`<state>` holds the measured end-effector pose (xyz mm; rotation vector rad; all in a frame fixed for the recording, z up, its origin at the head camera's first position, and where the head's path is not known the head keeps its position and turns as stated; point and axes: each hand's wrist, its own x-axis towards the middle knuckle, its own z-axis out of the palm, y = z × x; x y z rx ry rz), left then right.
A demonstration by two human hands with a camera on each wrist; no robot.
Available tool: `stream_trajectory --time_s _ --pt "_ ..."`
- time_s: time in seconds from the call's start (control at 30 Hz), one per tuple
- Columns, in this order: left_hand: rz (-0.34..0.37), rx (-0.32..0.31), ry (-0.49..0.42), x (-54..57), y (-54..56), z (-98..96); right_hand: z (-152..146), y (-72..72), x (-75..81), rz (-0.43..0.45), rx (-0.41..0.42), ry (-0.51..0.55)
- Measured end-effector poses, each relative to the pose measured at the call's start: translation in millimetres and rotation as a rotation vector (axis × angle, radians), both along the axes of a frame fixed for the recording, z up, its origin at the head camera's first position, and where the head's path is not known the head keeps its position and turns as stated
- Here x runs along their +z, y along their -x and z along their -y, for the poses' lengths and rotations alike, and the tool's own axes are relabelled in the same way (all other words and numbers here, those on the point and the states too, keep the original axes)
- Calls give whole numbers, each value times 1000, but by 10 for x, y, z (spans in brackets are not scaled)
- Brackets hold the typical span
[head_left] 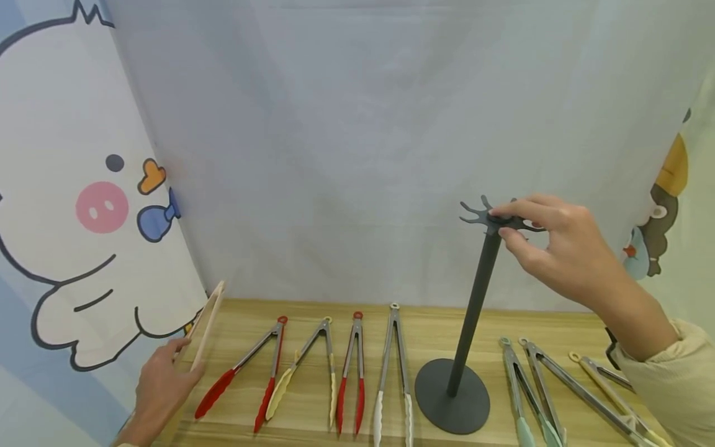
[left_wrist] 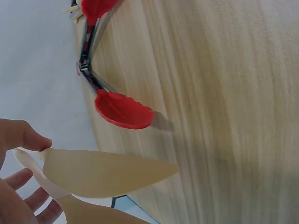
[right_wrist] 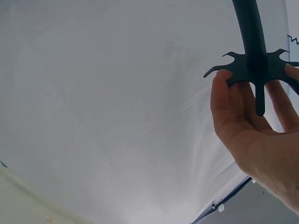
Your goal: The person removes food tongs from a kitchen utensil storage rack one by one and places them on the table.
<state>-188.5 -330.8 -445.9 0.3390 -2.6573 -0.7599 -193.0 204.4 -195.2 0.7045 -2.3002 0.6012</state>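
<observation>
My left hand (head_left: 166, 379) holds beige tongs (head_left: 209, 326) by the arms at the table's left edge, their hinge end pointing up and away. In the left wrist view, the broad flat paddles (left_wrist: 107, 172) of these tongs spread apart, thumb on one arm. At the right, my right hand (head_left: 572, 254) grips the multi-pronged hook top (head_left: 476, 216) of a dark stand, thumb and fingers on its rim. The right wrist view has this hook top (right_wrist: 256, 70) from below, with fingers around the prongs. Its pole (head_left: 475, 304) leans right in the head view, above a round base (head_left: 452, 397).
Red tongs (head_left: 274, 372), cream tongs (head_left: 301, 360), smaller red tongs (head_left: 350, 372) and white-tipped tongs (head_left: 391, 372) lie left of the stand. Green-tipped tongs (head_left: 516, 379) and other tongs (head_left: 581, 385) lie to its right. A pale curtain (head_left: 335, 155) hangs behind the wooden table (head_left: 234, 323).
</observation>
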Motion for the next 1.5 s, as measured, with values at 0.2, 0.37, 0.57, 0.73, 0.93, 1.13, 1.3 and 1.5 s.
stream_trajectory --time_s 0.2,0.37,0.57,0.73,0.93,1.13,1.3,1.5 --pt "77 17 -1 -110 21 87 6 -1 -3 -5 -7 1" --pt "161 12 -2 -202 42 212 14 -1 -11 -12 -11 -7" --pt "242 -9 -9 -249 86 284 11 -3 -10 -17 -6 -4" --pt "293 -14 -33 -286 113 293 18 -10 -11 -31 -10 -2" --pt "333 -16 -60 -361 141 296 34 -14 -20 -26 -8 5" --pt "324 -46 -16 -442 185 306 23 -14 -21 -38 7 -3" --pt "316 -95 15 -449 202 301 -13 -35 -19 -10 7 -26" --pt "311 -101 18 -372 191 249 -102 -34 -50 49 40 -32"
